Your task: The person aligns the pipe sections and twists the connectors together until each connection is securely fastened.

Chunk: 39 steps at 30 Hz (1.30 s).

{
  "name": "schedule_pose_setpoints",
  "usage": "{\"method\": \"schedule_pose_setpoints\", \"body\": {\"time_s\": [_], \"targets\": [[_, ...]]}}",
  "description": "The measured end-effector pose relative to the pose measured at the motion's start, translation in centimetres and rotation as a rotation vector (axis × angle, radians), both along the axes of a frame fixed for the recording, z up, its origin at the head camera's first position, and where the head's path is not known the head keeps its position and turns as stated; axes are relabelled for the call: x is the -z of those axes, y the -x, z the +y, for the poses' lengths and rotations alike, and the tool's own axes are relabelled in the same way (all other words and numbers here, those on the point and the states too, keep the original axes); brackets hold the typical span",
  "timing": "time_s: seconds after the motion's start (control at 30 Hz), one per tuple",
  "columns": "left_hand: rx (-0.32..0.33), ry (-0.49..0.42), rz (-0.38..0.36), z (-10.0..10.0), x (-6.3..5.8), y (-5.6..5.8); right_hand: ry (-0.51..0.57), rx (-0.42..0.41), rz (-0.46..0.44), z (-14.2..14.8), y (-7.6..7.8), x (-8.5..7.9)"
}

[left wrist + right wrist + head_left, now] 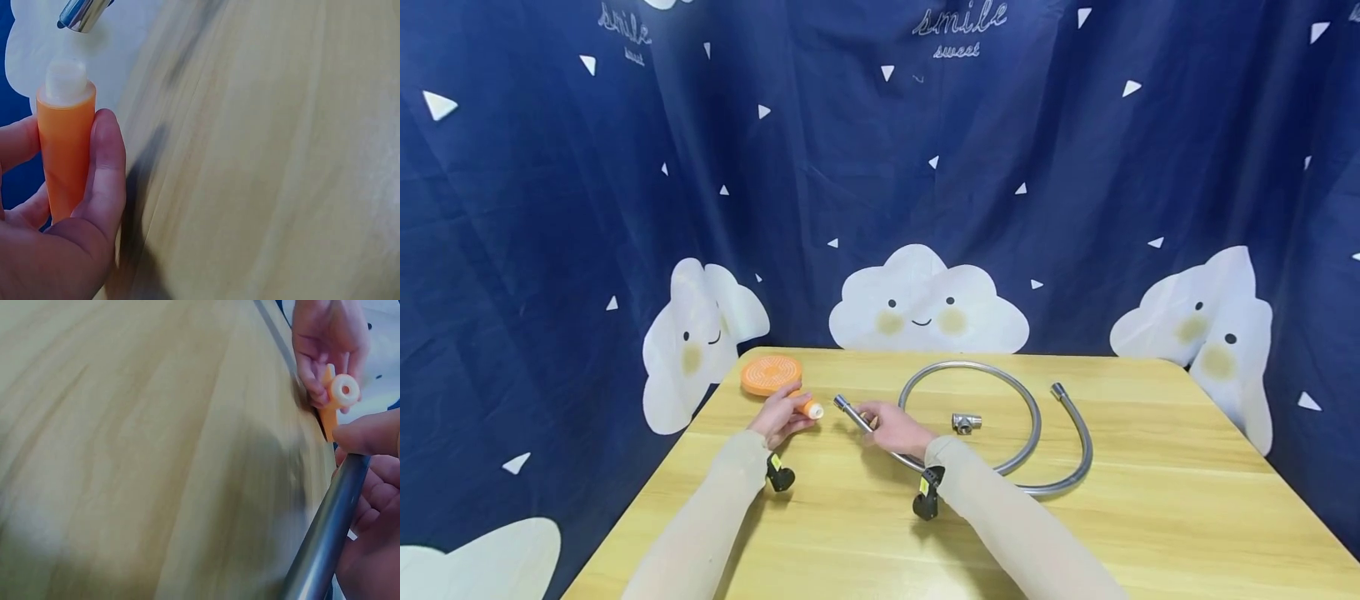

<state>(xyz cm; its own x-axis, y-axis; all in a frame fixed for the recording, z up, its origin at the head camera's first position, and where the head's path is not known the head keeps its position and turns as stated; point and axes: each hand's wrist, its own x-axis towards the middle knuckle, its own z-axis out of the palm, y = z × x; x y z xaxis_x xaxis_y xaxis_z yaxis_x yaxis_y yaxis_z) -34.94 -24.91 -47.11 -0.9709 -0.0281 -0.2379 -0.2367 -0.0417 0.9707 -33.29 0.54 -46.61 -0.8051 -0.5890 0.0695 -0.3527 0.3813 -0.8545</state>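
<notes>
An orange shower head [771, 375] is at the left of the table, and my left hand [781, 417] grips its handle [65, 144]. The white threaded-looking end [67, 81] of that handle points toward the hose. My right hand [897, 429] pinches a grey metal shower hose [331, 531] close to one end. Its chrome end fitting [841, 402] faces the handle's white end, a small gap apart. In the left wrist view the chrome fitting [86, 14] hangs above the white end. The right wrist view shows the left hand [331, 340] beyond the right thumb.
The hose loops across the table [1150, 500], its other end fitting [1058, 391] lying at the right. A small chrome tee fitting [966, 423] lies inside the loop. A dark blue curtain [850, 167] with clouds hangs behind the table.
</notes>
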Motion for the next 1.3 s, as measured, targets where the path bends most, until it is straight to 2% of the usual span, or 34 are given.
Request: {"method": "schedule_pose_setpoints", "body": {"time_s": [0.23, 0.43, 0.6, 0.77, 1.0, 1.3], "targets": [[-0.02, 0.0, -0.015, -0.2, -0.1, 0.1, 0.056, -0.012, -0.056, 0.0, 0.8, -0.1], [-0.034, -0.006, -0.003, -0.5, 0.2, 0.1, 0.106, -0.01, -0.1, -0.2, 0.7, -0.7], [-0.041, -0.008, 0.008, -0.3, -0.4, 0.1, 0.091, 0.046, -0.046, -0.4, 1.0, -1.6], [-0.047, -0.012, -0.005, -0.4, -0.2, -0.1, 0.023, 0.09, 0.02, -0.8, 1.3, -1.6], [-0.065, -0.01, 0.014, -0.6, 0.1, -0.4, 0.059, 0.12, -0.004, -0.9, 1.4, -1.6], [-0.089, -0.01, 0.01, -0.7, 0.3, -0.5, 0.116, 0.148, -0.082, -1.5, 1.6, -1.1]]}}
